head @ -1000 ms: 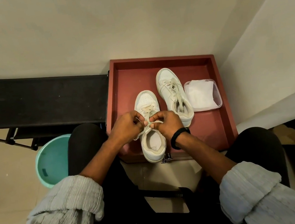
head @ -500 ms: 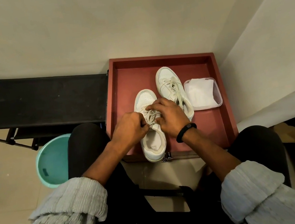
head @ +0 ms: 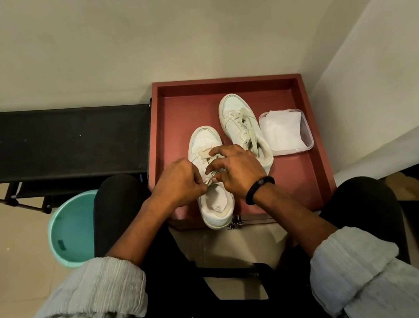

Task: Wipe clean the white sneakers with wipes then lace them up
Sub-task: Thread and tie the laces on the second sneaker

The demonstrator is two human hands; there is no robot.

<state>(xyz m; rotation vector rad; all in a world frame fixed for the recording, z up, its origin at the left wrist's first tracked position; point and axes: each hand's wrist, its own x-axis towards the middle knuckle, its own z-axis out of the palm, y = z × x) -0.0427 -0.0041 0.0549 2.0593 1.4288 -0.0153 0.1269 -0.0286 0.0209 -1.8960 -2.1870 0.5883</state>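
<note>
The right hand (head: 235,172) is spread wider over the near sneaker (head: 204,140).
Its lace (head: 203,155) is pinched by the left hand (head: 179,183) and hooked by the right fingers (head: 222,151); the sneaker is set in the red tray (head: 217,81).

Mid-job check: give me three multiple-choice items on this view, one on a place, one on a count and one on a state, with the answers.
1. Where does the wipes box stand?
A) in a bucket
B) in the red tray, right of the far sneaker
C) on a black rack

2. How many sneakers lie in the red tray?
A) one
B) two
C) three

3. What is happening to the near sneaker?
A) it lies untouched
B) a wipe rubs it
C) both hands work its laces

Answers:
1 B: the wipes box sits on the tray floor beside the far sneaker.
2 B: only the near and far sneakers show.
3 C: the left hand and right hand pinch the laces.
</note>
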